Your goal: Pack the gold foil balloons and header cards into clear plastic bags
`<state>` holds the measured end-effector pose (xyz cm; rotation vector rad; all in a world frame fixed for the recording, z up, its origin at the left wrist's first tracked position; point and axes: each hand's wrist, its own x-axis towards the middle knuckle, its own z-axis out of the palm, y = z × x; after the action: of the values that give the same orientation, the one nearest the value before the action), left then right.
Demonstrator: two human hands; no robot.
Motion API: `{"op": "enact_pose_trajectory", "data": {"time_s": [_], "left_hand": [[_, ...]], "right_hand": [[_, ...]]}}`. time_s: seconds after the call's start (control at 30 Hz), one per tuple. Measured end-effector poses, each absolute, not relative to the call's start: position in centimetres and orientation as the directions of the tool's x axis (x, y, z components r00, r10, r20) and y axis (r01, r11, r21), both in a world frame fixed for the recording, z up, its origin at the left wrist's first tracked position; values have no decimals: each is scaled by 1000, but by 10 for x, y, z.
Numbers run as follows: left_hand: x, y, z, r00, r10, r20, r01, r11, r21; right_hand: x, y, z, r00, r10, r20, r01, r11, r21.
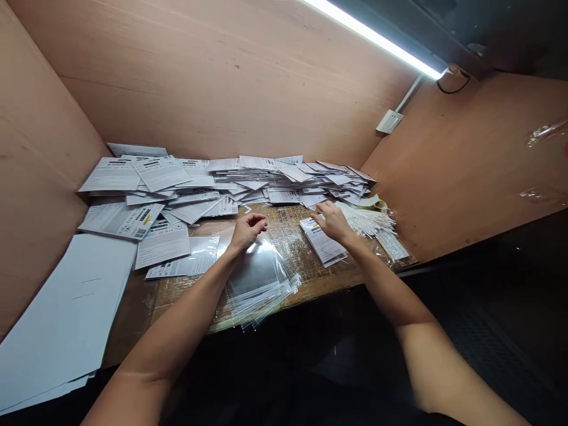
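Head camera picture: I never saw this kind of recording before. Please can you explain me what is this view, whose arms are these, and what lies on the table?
This is one picture from a camera worn on a person's head, so you look forward and down, as the person does. There is no machine here. The two arms are the person's own.

The left hand is curled above a stack of clear plastic bags. The right hand is at a small stack of printed sheets. Neither hand clearly holds anything.

On the wooden table lies a large pile of printed sheets. Blank white sheets lie at the left, and a bundle of thin white items lies at the right.
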<state>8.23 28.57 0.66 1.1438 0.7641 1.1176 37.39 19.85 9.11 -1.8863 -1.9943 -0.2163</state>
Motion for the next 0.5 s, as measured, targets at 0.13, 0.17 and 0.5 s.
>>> {"op": "enact_pose_trajectory", "data": {"time_s": [0.13, 0.17, 0.5], "left_hand": [[78, 292, 6, 269, 962, 54, -300, 31, 953], [77, 293, 7, 263, 963, 52, -300, 31, 953], [68, 304, 8, 222, 974, 39, -354, 43, 934]], "right_hand": [[301, 316, 130, -344, 889, 303, 938, 342, 62], [285, 346, 138, -356, 890, 284, 934, 333, 126], [230, 504, 183, -459, 882, -105, 813, 465, 351]]}}
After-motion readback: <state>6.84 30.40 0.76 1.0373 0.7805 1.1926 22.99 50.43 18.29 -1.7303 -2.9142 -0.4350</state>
